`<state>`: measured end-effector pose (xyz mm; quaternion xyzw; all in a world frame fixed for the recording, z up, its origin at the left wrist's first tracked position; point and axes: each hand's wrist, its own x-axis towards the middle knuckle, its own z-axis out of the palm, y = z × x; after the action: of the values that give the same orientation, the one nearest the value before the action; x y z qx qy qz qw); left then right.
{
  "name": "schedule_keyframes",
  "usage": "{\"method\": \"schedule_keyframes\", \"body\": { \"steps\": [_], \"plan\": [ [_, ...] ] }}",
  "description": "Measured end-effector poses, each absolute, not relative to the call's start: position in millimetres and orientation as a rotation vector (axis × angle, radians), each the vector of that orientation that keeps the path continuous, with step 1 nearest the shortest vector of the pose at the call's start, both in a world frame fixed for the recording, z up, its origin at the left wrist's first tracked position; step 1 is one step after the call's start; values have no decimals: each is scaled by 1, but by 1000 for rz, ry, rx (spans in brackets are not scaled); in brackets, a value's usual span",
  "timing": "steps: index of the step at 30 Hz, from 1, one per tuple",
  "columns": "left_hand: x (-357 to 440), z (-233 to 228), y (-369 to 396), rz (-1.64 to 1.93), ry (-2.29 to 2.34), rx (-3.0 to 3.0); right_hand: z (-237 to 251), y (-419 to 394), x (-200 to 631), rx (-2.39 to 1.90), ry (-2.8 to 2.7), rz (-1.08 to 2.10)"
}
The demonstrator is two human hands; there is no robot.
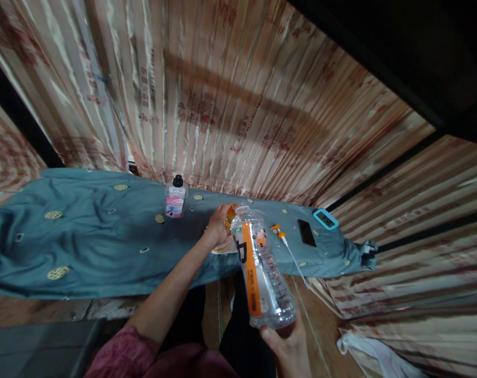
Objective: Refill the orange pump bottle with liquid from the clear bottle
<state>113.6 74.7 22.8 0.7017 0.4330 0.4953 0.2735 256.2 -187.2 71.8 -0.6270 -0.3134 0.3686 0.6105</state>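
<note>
Right hand grips the clear bottle by its base, tilted; left hand closed on its orange cap; cap looks not yet off; pouring apparently left.

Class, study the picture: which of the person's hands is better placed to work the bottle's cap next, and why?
Probably the left hand: its fingers already sit at the orange cap of the clear bottle, while the right hand grips the bottle's base, steadying it.

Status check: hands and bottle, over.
Right hand grips clear bottle by its base, tilted. Left hand at its orange cap. Small black-capped bottle stands apart on blue cloth.
</note>
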Motion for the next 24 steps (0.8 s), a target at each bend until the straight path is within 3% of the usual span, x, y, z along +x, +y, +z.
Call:
{"method": "schedule_keyframes", "body": {
  "steps": [24],
  "plan": [
    [114,18,78,1323,1179,1903,68,-188,256,-1447,-726,860]
  ]
}}
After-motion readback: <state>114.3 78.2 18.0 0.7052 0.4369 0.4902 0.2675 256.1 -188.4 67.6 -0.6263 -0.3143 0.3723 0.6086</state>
